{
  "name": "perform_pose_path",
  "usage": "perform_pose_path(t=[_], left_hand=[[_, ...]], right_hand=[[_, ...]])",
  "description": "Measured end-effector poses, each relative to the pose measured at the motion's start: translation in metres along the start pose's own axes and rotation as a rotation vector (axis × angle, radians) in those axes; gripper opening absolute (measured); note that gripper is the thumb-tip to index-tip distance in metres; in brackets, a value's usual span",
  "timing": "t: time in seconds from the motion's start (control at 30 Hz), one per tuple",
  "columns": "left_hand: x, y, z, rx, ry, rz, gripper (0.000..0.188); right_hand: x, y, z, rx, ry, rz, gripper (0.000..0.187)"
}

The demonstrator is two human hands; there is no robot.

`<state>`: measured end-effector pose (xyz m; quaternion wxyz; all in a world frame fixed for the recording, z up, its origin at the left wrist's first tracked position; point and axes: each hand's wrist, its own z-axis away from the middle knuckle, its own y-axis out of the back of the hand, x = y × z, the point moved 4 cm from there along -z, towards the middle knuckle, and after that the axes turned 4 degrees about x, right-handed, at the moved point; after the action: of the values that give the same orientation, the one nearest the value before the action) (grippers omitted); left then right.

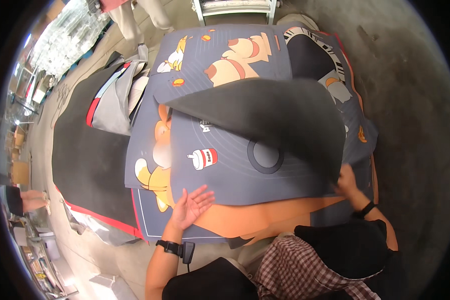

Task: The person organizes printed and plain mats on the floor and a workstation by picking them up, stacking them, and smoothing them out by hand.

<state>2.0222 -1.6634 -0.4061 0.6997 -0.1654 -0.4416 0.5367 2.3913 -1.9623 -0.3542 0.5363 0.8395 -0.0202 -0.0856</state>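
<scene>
A stack of large grey printed mats (225,182) lies in front of me, with cartoon dogs, a drink cup and rings on them. The top mat is partly lifted, and its dark grey underside (275,110) folds over across the middle, slightly blurred. My right hand (347,182) is closed at the near right edge of this lifted flap; its fingertips are partly hidden. Palm up and fingers spread, my left hand (192,206) is just over the near left edge of the mats, holding nothing. Orange printed areas (255,217) show along the near side below the top mat.
Left of the stack lies another pile with a black mat (92,165) edged in red and a crumpled grey piece (112,112). A white metal rack (235,7) stands at the far side. Another person's legs (135,22) and plastic-wrapped goods (70,35) are at far left.
</scene>
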Motion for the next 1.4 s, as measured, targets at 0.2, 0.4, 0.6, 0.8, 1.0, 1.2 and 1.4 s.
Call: perform_pose_path(t=[0.2, 0.4, 0.6, 0.8, 1.0, 1.2, 1.4], left_hand=[[0.026, -0.008, -0.043, -0.047, -0.061, 0.217, 0.075], [0.030, -0.007, -0.061, 0.111, -0.055, -0.114, 0.051], [0.033, -0.012, -0.062, 0.377, -0.139, -0.472, 0.042], [0.038, -0.008, -0.031, 0.543, 0.127, -0.486, 0.056], [0.021, -0.015, -0.015, 0.458, 0.232, -0.308, 0.061], [-0.004, -0.015, -0.056, 0.576, 0.144, -0.339, 0.048], [0.075, -0.005, -0.075, 0.996, -0.405, -1.068, 0.038]], right_hand=[[-0.040, -0.040, 0.073, -0.953, 0.229, -0.059, 0.068], [-0.007, -0.068, 0.013, -0.786, -0.084, -0.499, 0.050], [0.066, -0.148, -0.117, -0.362, -0.506, -0.507, 0.029], [0.080, -0.192, -0.216, -0.161, -0.295, 0.006, 0.032], [0.069, -0.212, -0.254, -0.388, -0.601, 0.052, 0.066], [0.082, -0.197, -0.280, -0.264, -0.673, -0.269, 0.055], [0.094, -0.149, -0.321, 0.188, -0.632, -0.164, 0.030]])
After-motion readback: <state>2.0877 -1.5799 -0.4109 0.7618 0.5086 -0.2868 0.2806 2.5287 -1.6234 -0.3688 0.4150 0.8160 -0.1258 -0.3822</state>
